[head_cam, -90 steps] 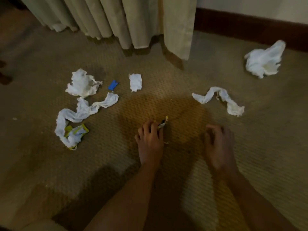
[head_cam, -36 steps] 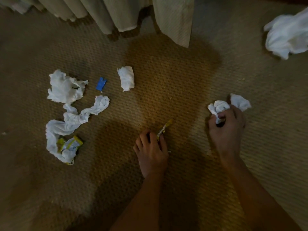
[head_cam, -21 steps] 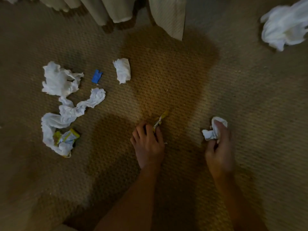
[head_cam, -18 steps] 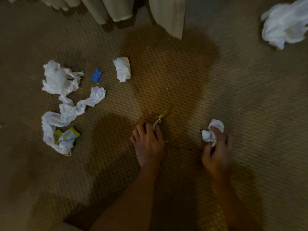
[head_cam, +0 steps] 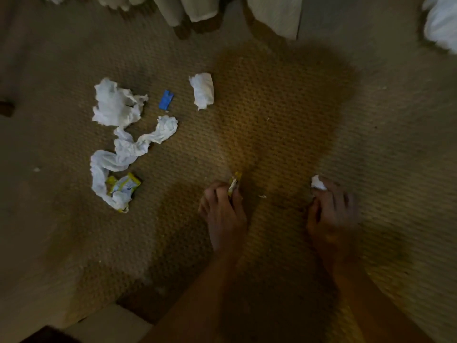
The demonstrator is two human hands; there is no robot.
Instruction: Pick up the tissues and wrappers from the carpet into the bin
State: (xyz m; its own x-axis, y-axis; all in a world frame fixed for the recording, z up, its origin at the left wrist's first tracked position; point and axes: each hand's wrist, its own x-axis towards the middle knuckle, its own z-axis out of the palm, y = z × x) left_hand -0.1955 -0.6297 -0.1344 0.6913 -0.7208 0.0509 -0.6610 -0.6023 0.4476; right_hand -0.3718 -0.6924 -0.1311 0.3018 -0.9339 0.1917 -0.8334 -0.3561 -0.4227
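So we've got both hands down low over the carpet (head_cam: 284, 115) here. Our left hand (head_cam: 223, 214) has its fingers curled around a small yellow-and-white wrapper (head_cam: 233, 183), which pokes out past the fingertips. Our right hand (head_cam: 330, 214) is a bit blurry, but it's bunched around a balled-up white tissue (head_cam: 317, 183), only a small bit of which sticks out at the top of the fist.

Everything else is lying loose on the carpet. Off to the left of our left hand there's a long twisted tissue (head_cam: 123, 154) snaking along, and its lower end wraps partly round a crumpled yellow wrapper (head_cam: 122, 188). Just beyond that twisted one sits a bigger crumpled tissue (head_cam: 115, 103), touching or nearly touching it, hard to tell which. A small blue scrap (head_cam: 166, 100) lies just right of that, and a little rolled-up tissue (head_cam: 202, 90) is ahead of our left hand, a bit to the left. Far ahead and to the right of our right hand, another large white tissue (head_cam: 442, 23) is cut off by the frame edge.

Curtain hems (head_cam: 193, 8) hang along the far side. No bin anywhere in view.
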